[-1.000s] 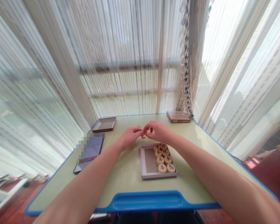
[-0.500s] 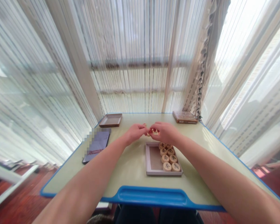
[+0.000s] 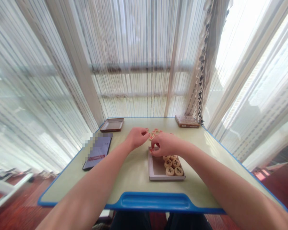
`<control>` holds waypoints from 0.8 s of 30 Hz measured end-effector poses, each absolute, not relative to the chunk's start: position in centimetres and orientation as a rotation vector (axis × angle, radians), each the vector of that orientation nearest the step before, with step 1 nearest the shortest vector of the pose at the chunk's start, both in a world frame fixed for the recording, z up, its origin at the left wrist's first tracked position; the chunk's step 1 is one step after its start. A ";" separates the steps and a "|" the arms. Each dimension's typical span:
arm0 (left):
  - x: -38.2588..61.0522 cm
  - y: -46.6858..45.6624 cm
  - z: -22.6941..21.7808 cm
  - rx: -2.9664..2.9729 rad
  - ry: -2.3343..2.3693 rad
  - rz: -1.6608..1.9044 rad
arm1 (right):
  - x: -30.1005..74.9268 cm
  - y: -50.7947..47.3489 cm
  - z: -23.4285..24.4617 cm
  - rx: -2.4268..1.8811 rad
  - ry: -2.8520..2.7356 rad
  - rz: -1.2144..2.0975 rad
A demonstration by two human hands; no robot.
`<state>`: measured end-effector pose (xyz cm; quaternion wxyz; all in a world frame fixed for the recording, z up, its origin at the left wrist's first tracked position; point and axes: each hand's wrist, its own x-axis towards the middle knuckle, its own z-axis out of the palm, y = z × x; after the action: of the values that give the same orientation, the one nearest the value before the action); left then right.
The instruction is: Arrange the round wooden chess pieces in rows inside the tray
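Observation:
My right hand (image 3: 167, 144) pinches a Chinese chess piece with a red character (image 3: 152, 149) at the far left corner of a shallow open box (image 3: 156, 176). Along the box's right side stand round wooden pieces with black characters (image 3: 170, 171); my hand hides the far ones. Just beyond the box, my left hand (image 3: 137, 138) has its fingers curled together beside loose red-lettered pieces (image 3: 151, 138). Whatever those fingers hold, if anything, I cannot make out. More red pieces (image 3: 156, 130) lie on the table behind my right hand, partly covered.
A tablet-like device (image 3: 98, 150) lies at the left of the pale table (image 3: 127, 175). Behind it is an open box lid (image 3: 112, 124). A closed flat box (image 3: 187, 121) sits at the far right. Blue edging with a moulded tray (image 3: 156, 201) runs along the front.
My right hand has come back toward me from the loose pieces, carrying one red piece to the box corner. My left hand stays near the pieces, slightly apart from the right.

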<state>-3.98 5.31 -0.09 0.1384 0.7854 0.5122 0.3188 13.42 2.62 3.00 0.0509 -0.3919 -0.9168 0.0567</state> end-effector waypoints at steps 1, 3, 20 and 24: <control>-3.9 5.3 -0.1 2.280 1.488 0.916 | 13.4 2.5 2.9 -1.209 -2.798 0.173; -3.9 5.4 -0.2 2.290 1.504 0.903 | 13.2 2.5 2.8 -1.240 -2.824 0.180; -3.9 5.1 0.3 2.355 1.491 0.898 | 12.7 2.0 2.9 -1.270 -2.856 0.007; -4.1 5.3 0.1 2.352 1.522 0.897 | 12.7 2.1 2.7 -1.236 -2.866 -0.003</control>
<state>-4.13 5.31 0.10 0.0998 0.7957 0.5147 0.3033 12.68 2.12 2.66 0.0101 -0.3959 -0.9182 -0.0010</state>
